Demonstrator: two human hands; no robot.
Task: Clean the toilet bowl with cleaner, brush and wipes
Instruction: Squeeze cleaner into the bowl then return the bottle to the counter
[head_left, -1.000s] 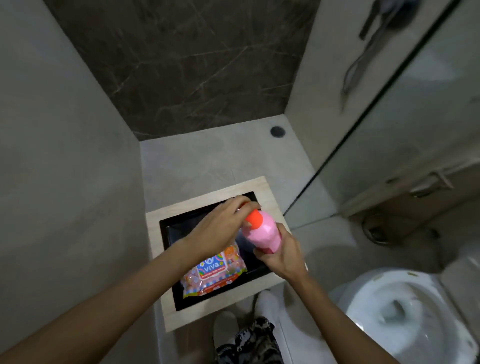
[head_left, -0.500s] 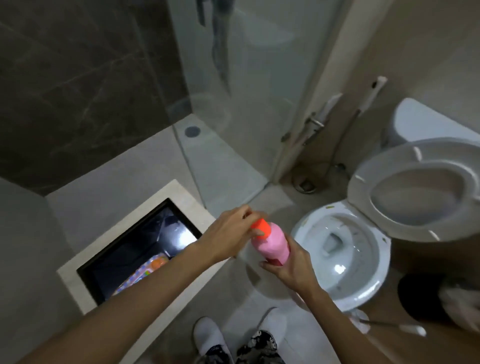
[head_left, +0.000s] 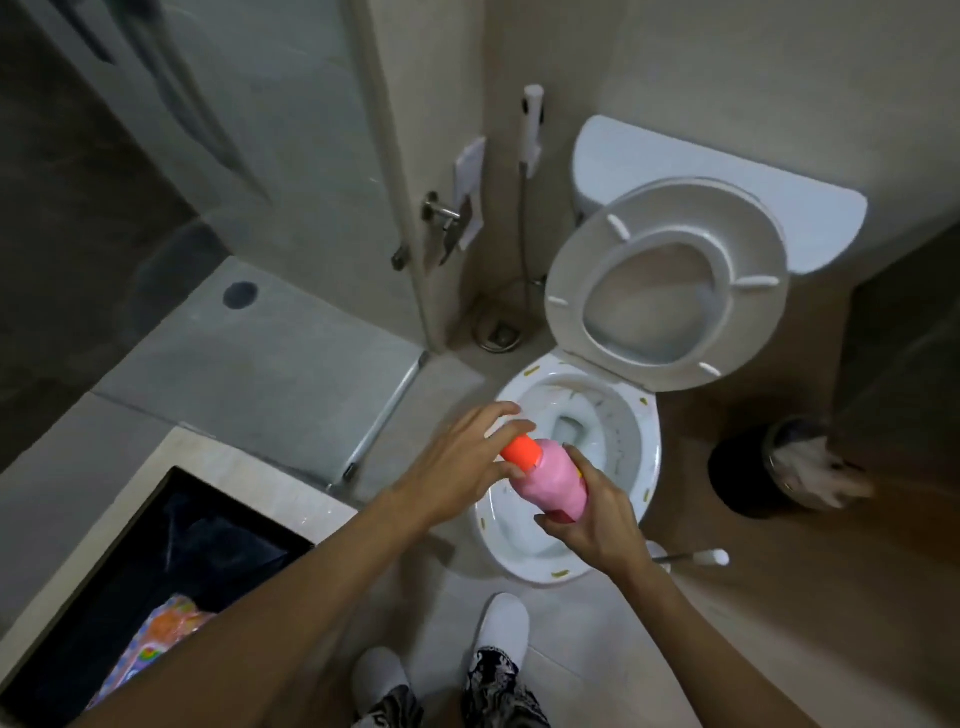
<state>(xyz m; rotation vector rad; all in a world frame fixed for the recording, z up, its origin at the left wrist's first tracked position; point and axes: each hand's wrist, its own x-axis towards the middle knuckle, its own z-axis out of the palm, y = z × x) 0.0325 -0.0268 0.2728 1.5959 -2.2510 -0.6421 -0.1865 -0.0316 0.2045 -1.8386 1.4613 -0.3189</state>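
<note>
My right hand (head_left: 597, 514) grips a pink cleaner bottle (head_left: 553, 480), tilted over the front of the open white toilet bowl (head_left: 644, 457). My left hand (head_left: 462, 462) pinches the bottle's orange cap (head_left: 521, 451) with thumb and fingers. The seat and lid (head_left: 571, 280) stand raised against the cistern. A white brush handle (head_left: 696, 558) pokes out behind my right wrist, low beside the bowl. A colourful pack of wipes (head_left: 161, 631) lies in the black tray (head_left: 218, 525) at lower left.
A glass shower screen (head_left: 291, 218) closes off the left side. A bidet sprayer (head_left: 532, 130) hangs on the wall left of the cistern. A black waste bin (head_left: 769, 467) stands right of the bowl. My white slippers (head_left: 501, 623) are on the floor below.
The view has swung right from the tray to the toilet. Both hands carried the bottle over the bowl, the left hand staying on the orange cap.
</note>
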